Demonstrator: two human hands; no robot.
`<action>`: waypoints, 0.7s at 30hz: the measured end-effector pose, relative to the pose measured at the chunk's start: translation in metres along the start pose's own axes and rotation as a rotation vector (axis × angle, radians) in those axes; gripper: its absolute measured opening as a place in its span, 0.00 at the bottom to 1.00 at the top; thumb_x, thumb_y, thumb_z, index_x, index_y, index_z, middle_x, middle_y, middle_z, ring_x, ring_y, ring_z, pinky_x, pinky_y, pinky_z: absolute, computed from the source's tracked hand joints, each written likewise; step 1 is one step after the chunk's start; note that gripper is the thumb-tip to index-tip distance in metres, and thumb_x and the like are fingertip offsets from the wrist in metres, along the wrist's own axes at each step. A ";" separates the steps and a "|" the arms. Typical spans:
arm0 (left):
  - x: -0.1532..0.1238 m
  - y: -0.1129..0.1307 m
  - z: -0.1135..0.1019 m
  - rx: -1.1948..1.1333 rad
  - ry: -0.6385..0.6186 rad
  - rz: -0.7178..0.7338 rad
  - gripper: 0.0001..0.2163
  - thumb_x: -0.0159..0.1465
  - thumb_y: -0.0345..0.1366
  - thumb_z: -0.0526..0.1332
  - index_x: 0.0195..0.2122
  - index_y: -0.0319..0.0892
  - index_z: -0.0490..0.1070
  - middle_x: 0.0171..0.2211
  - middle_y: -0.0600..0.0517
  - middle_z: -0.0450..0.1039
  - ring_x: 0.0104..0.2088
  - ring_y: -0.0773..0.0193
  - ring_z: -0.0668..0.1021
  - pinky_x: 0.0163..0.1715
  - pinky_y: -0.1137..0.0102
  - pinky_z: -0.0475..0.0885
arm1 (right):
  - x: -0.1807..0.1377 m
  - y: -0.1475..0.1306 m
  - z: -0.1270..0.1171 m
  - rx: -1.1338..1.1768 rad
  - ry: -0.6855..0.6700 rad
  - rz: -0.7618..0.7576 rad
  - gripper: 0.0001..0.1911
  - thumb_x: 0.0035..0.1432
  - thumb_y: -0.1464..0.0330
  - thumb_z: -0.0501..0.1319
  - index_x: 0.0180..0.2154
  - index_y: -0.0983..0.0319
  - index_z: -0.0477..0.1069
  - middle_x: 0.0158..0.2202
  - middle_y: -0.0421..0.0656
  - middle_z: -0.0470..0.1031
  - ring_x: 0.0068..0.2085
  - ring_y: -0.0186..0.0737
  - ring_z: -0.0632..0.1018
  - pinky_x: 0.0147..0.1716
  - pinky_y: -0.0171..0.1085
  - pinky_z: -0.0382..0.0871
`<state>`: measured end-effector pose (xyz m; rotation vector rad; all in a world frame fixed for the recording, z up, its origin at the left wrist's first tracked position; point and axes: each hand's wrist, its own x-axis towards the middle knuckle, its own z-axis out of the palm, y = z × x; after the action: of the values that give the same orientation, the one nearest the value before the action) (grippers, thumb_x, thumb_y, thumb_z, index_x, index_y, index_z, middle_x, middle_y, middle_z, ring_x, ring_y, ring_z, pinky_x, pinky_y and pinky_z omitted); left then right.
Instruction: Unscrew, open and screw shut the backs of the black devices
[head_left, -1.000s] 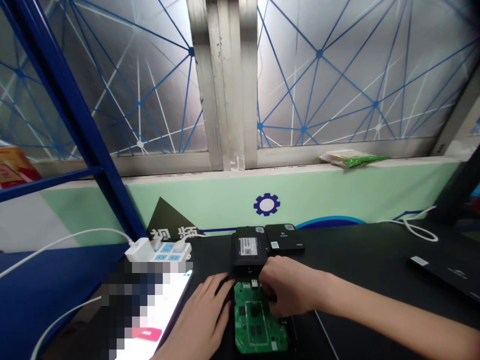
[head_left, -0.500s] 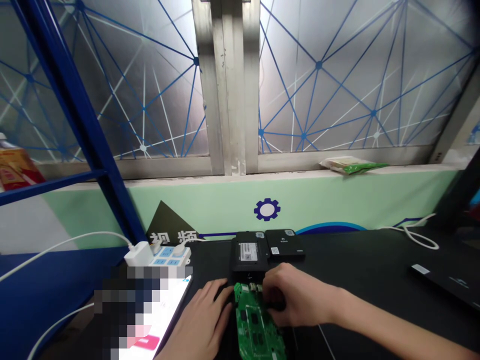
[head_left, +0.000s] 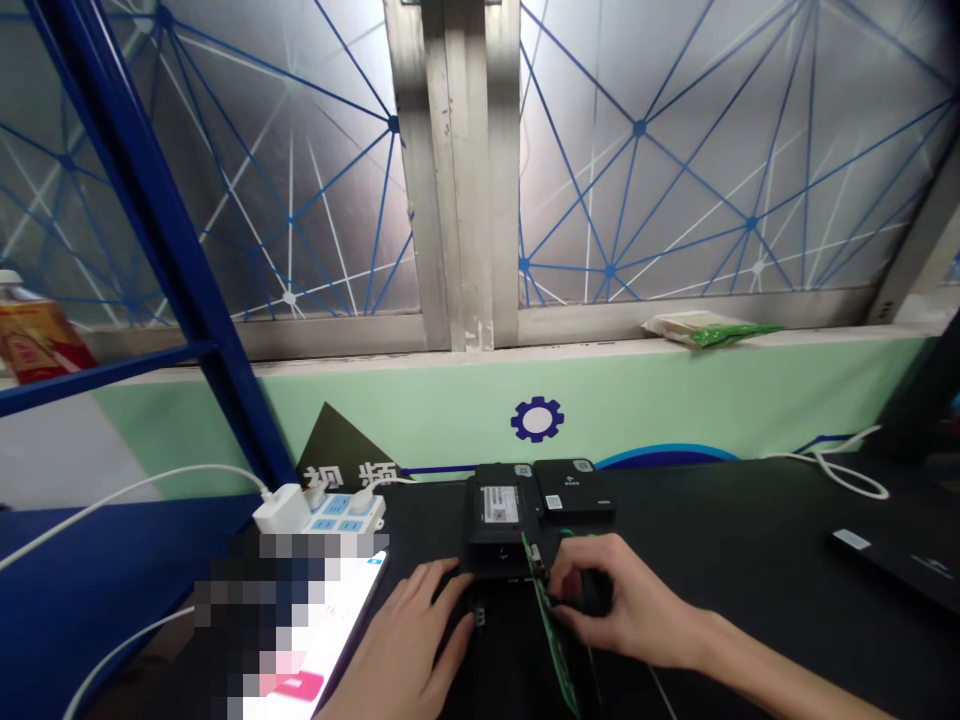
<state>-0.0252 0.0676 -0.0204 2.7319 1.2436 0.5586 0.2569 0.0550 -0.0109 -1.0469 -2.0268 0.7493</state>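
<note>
A green circuit board (head_left: 551, 640) stands nearly on edge in front of me, seen along its narrow side. My right hand (head_left: 626, 605) pinches it near its upper end, thumb and fingers closed at its right face. To the left, my left hand (head_left: 412, 635) lies with fingers stretched out and apart. Its thumb and forefinger reach the dark area beside the board, where a small metallic part (head_left: 480, 616) shows. Whether they touch a casing there, I cannot tell. Just beyond the hands lies a black box with a white label (head_left: 499, 505).
A second black box (head_left: 576, 487) sits beside the labelled one. A lit screen (head_left: 322, 640) and a power strip (head_left: 345, 512) with white plugs are at left. Another black device (head_left: 900, 570) lies far right, below a white cable (head_left: 851, 480). A blue frame (head_left: 172, 230) rises at left.
The green board has turned from lying face up to standing almost on edge, lifted by my right hand, which has shifted slightly right. My left hand has hardly moved.
</note>
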 end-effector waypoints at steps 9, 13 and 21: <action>0.000 0.001 0.000 0.025 -0.039 -0.008 0.18 0.70 0.36 0.54 0.61 0.50 0.65 0.59 0.48 0.68 0.57 0.53 0.73 0.53 0.57 0.73 | -0.009 0.012 0.006 0.036 0.158 0.015 0.03 0.51 0.74 0.65 0.29 0.62 0.72 0.28 0.40 0.74 0.31 0.38 0.74 0.34 0.36 0.70; 0.001 0.003 -0.001 0.027 -0.022 0.004 0.19 0.69 0.35 0.55 0.61 0.49 0.65 0.59 0.47 0.69 0.56 0.52 0.74 0.53 0.56 0.74 | -0.010 0.013 0.008 0.013 0.170 -0.006 0.03 0.51 0.75 0.64 0.29 0.62 0.72 0.28 0.40 0.74 0.31 0.38 0.74 0.33 0.36 0.69; -0.001 0.004 0.000 0.024 -0.042 -0.046 0.18 0.69 0.35 0.53 0.60 0.49 0.67 0.59 0.47 0.68 0.57 0.52 0.73 0.54 0.55 0.72 | -0.013 0.016 0.010 -0.009 0.175 -0.044 0.05 0.51 0.76 0.64 0.30 0.61 0.72 0.29 0.39 0.76 0.32 0.38 0.75 0.36 0.37 0.68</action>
<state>-0.0229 0.0647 -0.0203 2.7116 1.3079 0.4818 0.2610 0.0498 -0.0332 -1.0322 -1.8989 0.6041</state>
